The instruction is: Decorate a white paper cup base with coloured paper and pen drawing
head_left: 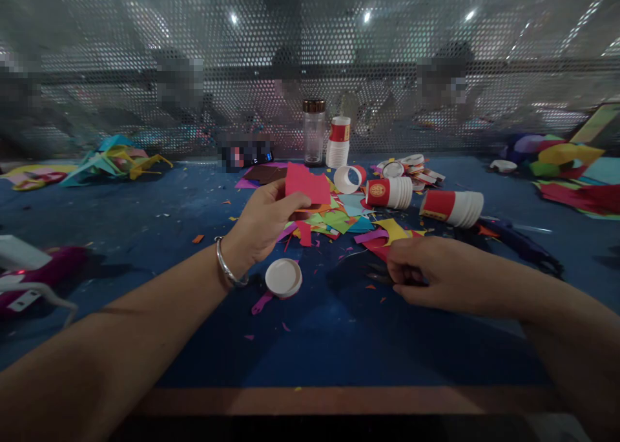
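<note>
The left hand (264,219), with a silver bracelet (227,264) at its wrist, holds a piece of red paper (310,187) up over the middle of the blue table (203,338), pinching its near left part between the thumb in front and the fingers behind. The right hand (431,271) is low over the table to the right, its fingers curled in toward the palm; something thin and dark blurs beside the fingertips, and whether they grip it I cannot tell. Between the hands and a little beyond them spreads a heap of coloured paper scraps (341,220), green, yellow, orange, blue and purple. Nearer the table's front edge sits a shallow white cut-off cup bottom (283,277), with a purple paper strip (262,303) just beside it. Behind the heap stand a clear bottle (314,135) with a dark lid and an upright stack of upturned paper cups (338,146); in front of these lies an open cup ring (349,179). To the right, two red-and-white cup stacks lie on their sides, the nearer-in one (390,192) left of the larger one (453,208), and beside the latter is a dark blue tool (526,245)
</note>
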Demonstrator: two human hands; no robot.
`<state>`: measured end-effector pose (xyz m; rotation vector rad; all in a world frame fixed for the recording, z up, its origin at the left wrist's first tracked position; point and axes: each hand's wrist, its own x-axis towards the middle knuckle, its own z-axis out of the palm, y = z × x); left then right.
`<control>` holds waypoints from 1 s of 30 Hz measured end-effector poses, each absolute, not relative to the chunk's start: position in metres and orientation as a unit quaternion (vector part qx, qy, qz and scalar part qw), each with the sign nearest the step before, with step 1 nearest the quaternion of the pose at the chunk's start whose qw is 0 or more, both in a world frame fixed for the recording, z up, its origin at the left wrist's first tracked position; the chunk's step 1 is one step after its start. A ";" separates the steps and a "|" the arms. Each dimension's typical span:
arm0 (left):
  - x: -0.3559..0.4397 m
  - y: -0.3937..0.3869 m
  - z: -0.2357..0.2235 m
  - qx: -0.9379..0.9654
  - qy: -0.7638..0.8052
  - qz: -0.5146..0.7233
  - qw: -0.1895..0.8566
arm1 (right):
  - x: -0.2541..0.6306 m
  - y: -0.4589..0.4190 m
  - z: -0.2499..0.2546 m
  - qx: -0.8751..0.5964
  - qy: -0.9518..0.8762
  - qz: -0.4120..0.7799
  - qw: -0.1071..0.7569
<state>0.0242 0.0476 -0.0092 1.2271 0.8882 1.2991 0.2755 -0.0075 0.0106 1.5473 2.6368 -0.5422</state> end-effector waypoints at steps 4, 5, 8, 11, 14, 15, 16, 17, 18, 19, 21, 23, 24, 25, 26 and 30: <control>0.026 0.043 -0.007 0.523 0.383 0.502 0.572 | 0.276 -0.001 0.008 0.488 0.856 -0.165 -0.037; 0.027 0.041 -0.007 0.521 0.388 0.488 0.583 | 0.276 0.000 0.008 0.484 0.857 -0.169 -0.055; 0.030 0.036 -0.005 0.505 0.386 0.461 0.619 | 0.274 0.003 0.006 0.487 0.841 -0.195 -0.129; 0.034 0.031 -0.004 0.490 0.369 0.440 0.656 | 0.268 0.003 0.004 0.494 0.818 -0.202 -0.215; 0.038 0.025 -0.005 0.481 0.346 0.401 0.698 | 0.261 0.000 0.001 0.488 0.810 -0.182 -0.271; 0.040 0.024 -0.005 0.478 0.343 0.386 0.710 | 0.259 -0.001 0.001 0.485 0.810 -0.175 -0.279; 0.041 0.022 -0.006 0.475 0.343 0.374 0.719 | 0.257 -0.002 0.000 0.482 0.811 -0.170 -0.285; 0.043 0.020 -0.006 0.474 0.350 0.370 0.719 | 0.256 -0.003 -0.001 0.480 0.811 -0.164 -0.290; 0.044 0.019 -0.006 0.473 0.362 0.374 0.711 | 0.255 -0.004 -0.001 0.479 0.811 -0.159 -0.296; 0.045 0.018 -0.005 0.473 0.375 0.381 0.700 | 0.254 -0.005 -0.002 0.478 0.810 -0.155 -0.303; 0.045 0.017 -0.004 0.472 0.392 0.392 0.685 | 0.253 -0.005 -0.002 0.477 0.807 -0.151 -0.313; 0.045 0.016 -0.003 0.460 0.391 0.392 0.694 | 0.252 -0.006 -0.003 0.477 0.807 -0.151 -0.315; 0.045 0.016 -0.003 0.452 0.383 0.387 0.706 | 0.251 -0.006 -0.003 0.476 0.807 -0.152 -0.313; 0.045 0.016 -0.004 0.445 0.372 0.385 0.718 | 0.251 -0.006 -0.003 0.475 0.808 -0.154 -0.312; 0.046 0.016 -0.004 0.441 0.360 0.385 0.726 | 0.251 -0.006 -0.002 0.473 0.809 -0.159 -0.310; 0.048 0.018 -0.007 0.439 0.327 0.393 0.739 | 0.250 -0.008 -0.001 0.465 0.811 -0.185 -0.303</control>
